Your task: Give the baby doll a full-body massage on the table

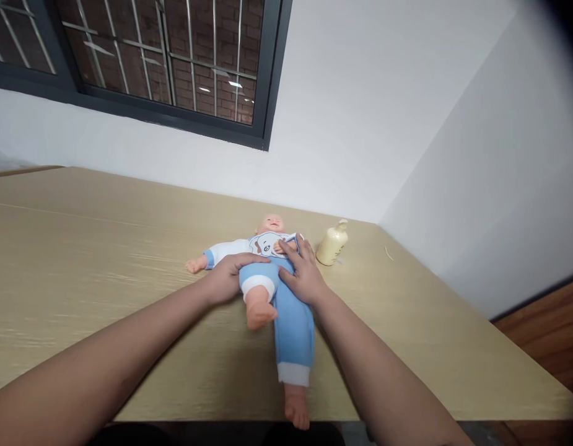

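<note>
A baby doll (293, 322) lies on its back on the table, its head at the far end and its feet toward me. It wears light blue trousers and a white top with an animal face on the chest. My left hand (228, 275) is closed round one hip, with part of its fingers hidden by the doll. The leg on that side is bent, its bare foot raised. Spread fingers of my right hand (302, 269) rest on the other side of the belly and over the doll's arm. The other leg lies straight, with its foot at the table's front edge.
A cream-coloured pump bottle (332, 244) stands right of the doll, near the back edge. Farther right, a thin pale strip (388, 253) lies on the wooden table (104, 248). White walls border the table behind, below a barred window (174, 62).
</note>
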Demonstrator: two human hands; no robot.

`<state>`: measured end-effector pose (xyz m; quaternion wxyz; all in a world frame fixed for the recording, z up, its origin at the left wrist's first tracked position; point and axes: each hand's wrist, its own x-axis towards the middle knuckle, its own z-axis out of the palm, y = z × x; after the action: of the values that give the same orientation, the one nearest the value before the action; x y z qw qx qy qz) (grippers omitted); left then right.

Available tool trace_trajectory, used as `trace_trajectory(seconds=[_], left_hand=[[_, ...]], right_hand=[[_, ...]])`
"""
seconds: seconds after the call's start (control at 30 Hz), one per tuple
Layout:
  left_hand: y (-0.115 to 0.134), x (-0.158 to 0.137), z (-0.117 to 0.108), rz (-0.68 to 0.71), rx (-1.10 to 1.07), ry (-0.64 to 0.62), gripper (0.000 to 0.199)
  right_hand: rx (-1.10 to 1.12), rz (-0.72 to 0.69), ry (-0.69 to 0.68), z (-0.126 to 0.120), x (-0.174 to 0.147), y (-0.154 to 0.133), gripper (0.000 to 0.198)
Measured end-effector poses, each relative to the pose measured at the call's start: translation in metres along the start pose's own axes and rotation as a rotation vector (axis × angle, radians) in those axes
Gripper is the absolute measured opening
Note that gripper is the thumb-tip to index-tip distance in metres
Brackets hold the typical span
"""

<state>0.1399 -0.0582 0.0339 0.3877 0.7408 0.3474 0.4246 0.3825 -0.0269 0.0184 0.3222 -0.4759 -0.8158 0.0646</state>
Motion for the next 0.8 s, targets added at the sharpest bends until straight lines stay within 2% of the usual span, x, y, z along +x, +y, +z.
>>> trace_trajectory(seconds=[0.07, 0.13, 0.23, 0.37, 0.47, 0.53, 0.63, 0.7, 0.73, 0.8], left_hand=[[-0.002, -0.001, -0.005, 0.047, 0.104, -0.047, 0.044], [-0.001, -0.002, -0.010, 0.101, 0.224, -0.100, 0.048], [0.004, -0.004, -0.014, 0.198, 0.365, -0.195, 0.059], [0.009, -0.006, -0.015, 0.238, 0.436, -0.309, 0.078], [0.008, -0.007, -0.016, 0.190, 0.452, -0.325, 0.085], [0.007, -0.007, -0.016, 0.168, 0.457, -0.314, 0.086], [0.006, -0.007, -0.015, 0.164, 0.469, -0.298, 0.079], [0.007, -0.007, -0.015, 0.188, 0.461, -0.282, 0.072], [0.008, -0.007, -0.015, 0.201, 0.452, -0.274, 0.069], [0.011, -0.008, -0.015, 0.215, 0.422, -0.250, 0.065]], right_hand=[[0.072, 0.040, 0.115, 0.001, 0.000, 0.003, 0.068], [0.191, 0.100, 0.289, 0.003, 0.002, 0.009, 0.068], [0.420, 0.261, 0.507, 0.007, 0.009, 0.025, 0.058], [0.866, 0.561, 0.601, 0.010, 0.018, 0.048, 0.048], [1.153, 0.771, 0.632, 0.011, 0.020, 0.060, 0.040], [1.266, 0.846, 0.624, 0.012, 0.019, 0.065, 0.037], [1.290, 0.872, 0.612, 0.013, 0.018, 0.066, 0.035], [1.178, 0.818, 0.649, 0.013, 0.018, 0.062, 0.037], [1.085, 0.762, 0.674, 0.012, 0.017, 0.059, 0.040], [0.829, 0.556, 0.681, 0.009, 0.014, 0.049, 0.050]])
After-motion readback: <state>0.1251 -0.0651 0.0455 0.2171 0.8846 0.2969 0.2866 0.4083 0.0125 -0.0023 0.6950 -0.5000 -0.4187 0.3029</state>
